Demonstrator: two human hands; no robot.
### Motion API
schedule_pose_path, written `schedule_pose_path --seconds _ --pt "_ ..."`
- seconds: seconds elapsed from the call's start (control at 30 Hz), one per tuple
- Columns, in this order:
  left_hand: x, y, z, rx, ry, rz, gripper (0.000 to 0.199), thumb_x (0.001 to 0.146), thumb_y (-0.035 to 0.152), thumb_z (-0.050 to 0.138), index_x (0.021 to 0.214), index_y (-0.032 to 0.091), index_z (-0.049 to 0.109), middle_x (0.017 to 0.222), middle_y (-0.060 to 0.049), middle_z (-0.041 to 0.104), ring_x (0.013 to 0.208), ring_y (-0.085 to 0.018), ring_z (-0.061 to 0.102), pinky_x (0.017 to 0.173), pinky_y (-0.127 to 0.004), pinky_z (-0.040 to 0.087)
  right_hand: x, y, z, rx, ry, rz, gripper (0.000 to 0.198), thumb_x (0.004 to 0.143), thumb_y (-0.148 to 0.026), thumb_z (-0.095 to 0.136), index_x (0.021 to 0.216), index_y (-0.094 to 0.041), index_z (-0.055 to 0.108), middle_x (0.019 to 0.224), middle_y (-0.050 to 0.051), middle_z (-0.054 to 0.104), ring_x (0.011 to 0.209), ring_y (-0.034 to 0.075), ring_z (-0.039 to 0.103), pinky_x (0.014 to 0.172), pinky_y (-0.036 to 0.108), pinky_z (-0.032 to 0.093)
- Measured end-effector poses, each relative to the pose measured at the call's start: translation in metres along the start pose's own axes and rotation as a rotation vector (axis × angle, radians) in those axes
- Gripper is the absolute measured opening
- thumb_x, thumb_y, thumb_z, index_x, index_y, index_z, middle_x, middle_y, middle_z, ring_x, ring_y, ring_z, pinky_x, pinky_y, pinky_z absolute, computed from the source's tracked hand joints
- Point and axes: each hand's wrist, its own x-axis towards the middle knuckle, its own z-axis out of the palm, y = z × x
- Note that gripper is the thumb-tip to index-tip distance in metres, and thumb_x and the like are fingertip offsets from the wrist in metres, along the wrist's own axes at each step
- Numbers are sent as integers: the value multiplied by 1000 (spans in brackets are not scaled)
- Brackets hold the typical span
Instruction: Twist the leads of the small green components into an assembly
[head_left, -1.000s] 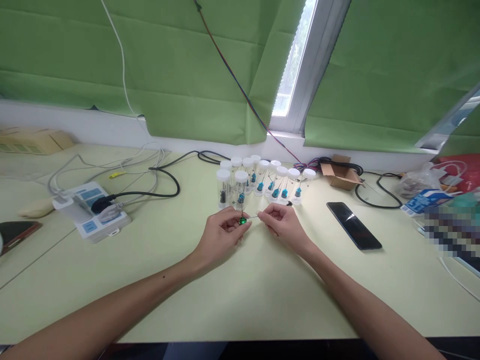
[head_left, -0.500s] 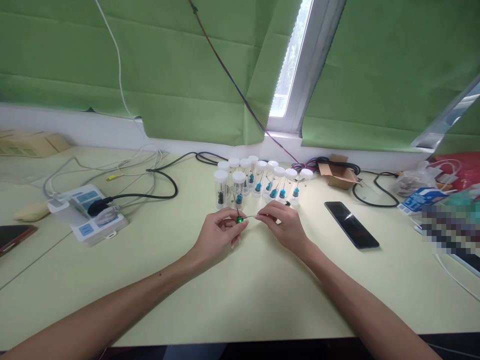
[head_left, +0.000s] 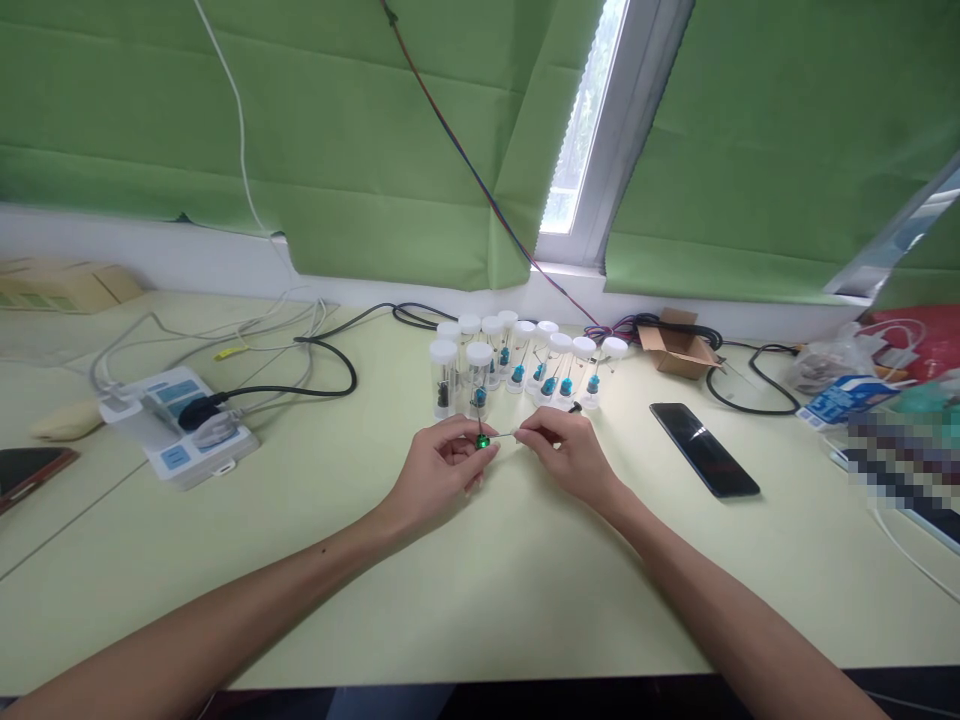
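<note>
Between the thumb and fingers of my left hand (head_left: 446,460) is a small shiny green part (head_left: 482,441), with a thin metal stem rising from it. My right hand (head_left: 566,450) pinches a thin metal rod (head_left: 504,434) whose point reaches the green part. A black end (head_left: 575,407) sticks out behind the right fingers, and it looks like the rod's other end. Just beyond both hands stand several clear tubes with white caps (head_left: 480,354). Most hold a blue part on a thin stem; the front left tube (head_left: 443,380) holds a dark one.
A black phone (head_left: 705,450) lies to the right, with a small open cardboard box (head_left: 679,350) behind it. On the left sits a white power strip (head_left: 176,430) with plugs and cables. Plastic bags (head_left: 825,360) and a blue-and-white packet (head_left: 847,398) fill the far right.
Both hands stay in nearly the same place, still on the green part and the rod. The whole view has shifted very slightly.
</note>
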Motion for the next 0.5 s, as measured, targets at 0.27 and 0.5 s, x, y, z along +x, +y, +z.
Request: schedule_pose_path --seconds 0.27,0.5 --pt "-1 -3 1 69 11 60 16 80 32 69 89 18 70 71 1 58 47 -8 56 44 -22 45 1 0 2 194 -100 250 28 87 -37 59 67 -16 59 56 -3 47 53 10 39 50 24 29" --pt "1 -5 0 187 12 164 16 83 30 67 92 18 72 78 -1 60 53 -8 57 49 -22 47 3 -3 -1 483 -214 490 38 80 -49 67 63 -17 56 46 -7 37 41 6 30 42 23 20"
